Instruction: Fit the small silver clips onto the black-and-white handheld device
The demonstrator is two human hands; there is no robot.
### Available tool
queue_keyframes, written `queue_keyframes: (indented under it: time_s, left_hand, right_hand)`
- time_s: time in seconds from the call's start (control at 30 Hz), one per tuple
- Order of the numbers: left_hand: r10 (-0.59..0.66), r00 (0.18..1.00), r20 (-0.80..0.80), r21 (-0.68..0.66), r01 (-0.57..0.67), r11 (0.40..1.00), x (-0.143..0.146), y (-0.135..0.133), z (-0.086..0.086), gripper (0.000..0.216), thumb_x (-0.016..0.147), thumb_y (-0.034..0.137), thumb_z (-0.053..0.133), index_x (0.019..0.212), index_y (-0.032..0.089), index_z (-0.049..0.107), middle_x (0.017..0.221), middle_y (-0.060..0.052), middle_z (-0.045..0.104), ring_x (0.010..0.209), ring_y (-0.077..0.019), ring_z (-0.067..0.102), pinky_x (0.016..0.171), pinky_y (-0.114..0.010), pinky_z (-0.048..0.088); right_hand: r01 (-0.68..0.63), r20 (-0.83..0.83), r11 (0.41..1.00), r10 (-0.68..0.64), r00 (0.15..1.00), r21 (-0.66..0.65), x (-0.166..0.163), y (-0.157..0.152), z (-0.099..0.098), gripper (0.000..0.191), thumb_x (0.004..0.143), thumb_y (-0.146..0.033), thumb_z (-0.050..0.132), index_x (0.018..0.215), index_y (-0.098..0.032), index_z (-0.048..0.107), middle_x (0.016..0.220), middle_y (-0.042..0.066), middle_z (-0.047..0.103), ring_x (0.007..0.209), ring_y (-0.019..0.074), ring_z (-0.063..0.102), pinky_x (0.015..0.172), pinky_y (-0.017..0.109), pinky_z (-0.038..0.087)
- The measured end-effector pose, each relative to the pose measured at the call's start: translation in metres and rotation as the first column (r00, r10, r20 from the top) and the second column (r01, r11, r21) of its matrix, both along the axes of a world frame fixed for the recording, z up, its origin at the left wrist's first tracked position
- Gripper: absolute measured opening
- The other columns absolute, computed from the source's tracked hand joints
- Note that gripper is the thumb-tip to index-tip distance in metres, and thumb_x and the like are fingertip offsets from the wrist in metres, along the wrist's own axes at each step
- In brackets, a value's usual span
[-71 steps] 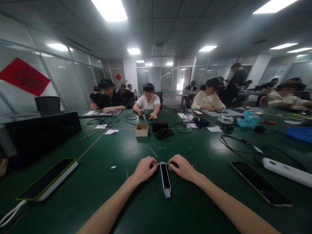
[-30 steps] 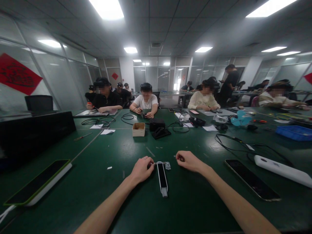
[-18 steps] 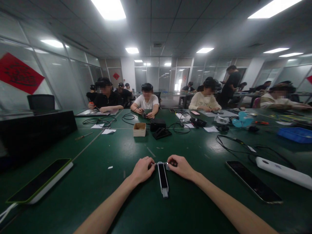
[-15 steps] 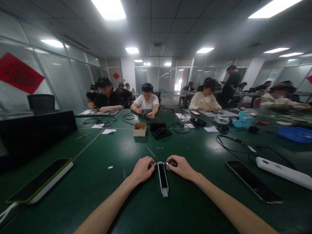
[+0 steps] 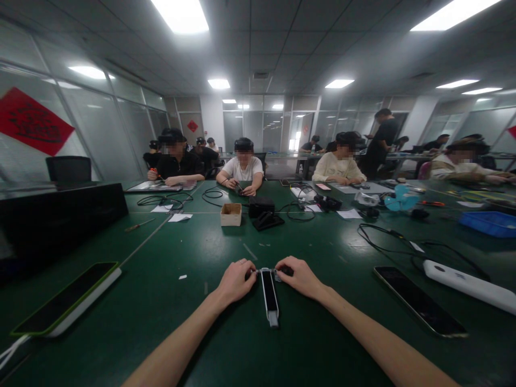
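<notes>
Metal fittings (image 5: 278, 276) partly hidden by hands (image 5: 238, 280) (image 5: 300, 276); white cord (image 5: 15, 347) cut off.

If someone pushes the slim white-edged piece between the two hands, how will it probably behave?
The white-edged piece looks straight, so it is probably stiff. It appears to lie flat on the green table, so it would likely slide rather than roll or tip. Its dark face looks smooth and may feel slippery.

The device (image 5: 270, 290) is black and white, the tabletop (image 5: 314, 344) dark green, the tray (image 5: 487, 230) blue.
</notes>
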State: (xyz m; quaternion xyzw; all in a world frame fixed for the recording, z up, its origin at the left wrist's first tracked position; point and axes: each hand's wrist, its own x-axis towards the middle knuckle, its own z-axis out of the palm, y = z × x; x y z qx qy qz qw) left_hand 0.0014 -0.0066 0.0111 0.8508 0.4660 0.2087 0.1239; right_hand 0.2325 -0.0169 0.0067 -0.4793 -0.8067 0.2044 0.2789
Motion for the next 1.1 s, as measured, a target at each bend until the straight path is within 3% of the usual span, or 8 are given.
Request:
queue_keyframes:
  time_s: [0.2,0.67,0.9,1.1]
  left_hand:
    - [0.005,1.000,-0.022,0.027,-0.004,1.000,0.0005,0.0015,-0.0026,0.017,0.086,0.026,0.046,0.086,0.018,0.061,0.083,-0.003,0.060,0.077,-0.0172,0.056,0.067,-0.028,0.041]
    - [-0.005,1.000,0.004,0.026,0.005,1.000,0.0000,0.0012,-0.0026,0.017,0.087,0.025,0.046,0.086,0.018,0.061,0.084,-0.003,0.060,0.076,-0.0161,0.056,0.069,-0.028,0.041]
    - [-0.002,1.000,0.003,0.037,0.002,0.999,0.0001,0.0019,-0.0036,0.018,0.087,0.026,0.045,0.087,0.018,0.061,0.083,-0.003,0.060,0.075,-0.0164,0.056,0.068,-0.028,0.042]
    - [-0.004,1.000,0.001,0.056,0.004,0.998,0.0004,0.0018,-0.0042,0.016,0.087,0.026,0.046,0.086,0.018,0.061,0.082,-0.003,0.060,0.075,-0.0166,0.056,0.068,-0.028,0.041]
  right_hand:
    - [-0.015,0.019,0.997,0.014,1.000,0.072,0.0007,0.0020,-0.0013,0.015,0.087,-0.028,0.052,0.091,-0.020,0.065,0.091,0.003,0.063,0.084,0.0160,0.055,0.074,0.030,0.045]
    - [0.010,0.007,1.000,-0.010,1.000,0.023,0.0011,0.0042,-0.0060,0.023,0.091,-0.034,0.045,0.100,-0.020,0.060,0.094,0.005,0.059,0.085,0.0174,0.054,0.076,0.032,0.046]
    - [-0.009,0.023,1.000,0.009,1.000,0.000,0.0005,0.0046,-0.0044,0.037,0.095,-0.041,0.034,0.090,-0.020,0.065,0.095,0.006,0.057,0.088,0.0182,0.053,0.078,0.033,0.045]
    - [0.015,-0.035,0.998,-0.012,0.999,0.065,-0.0008,0.0011,0.0001,0.034,0.095,-0.041,0.036,0.099,-0.020,0.062,0.103,0.008,0.055,0.098,0.0191,0.050,0.087,0.034,0.043]
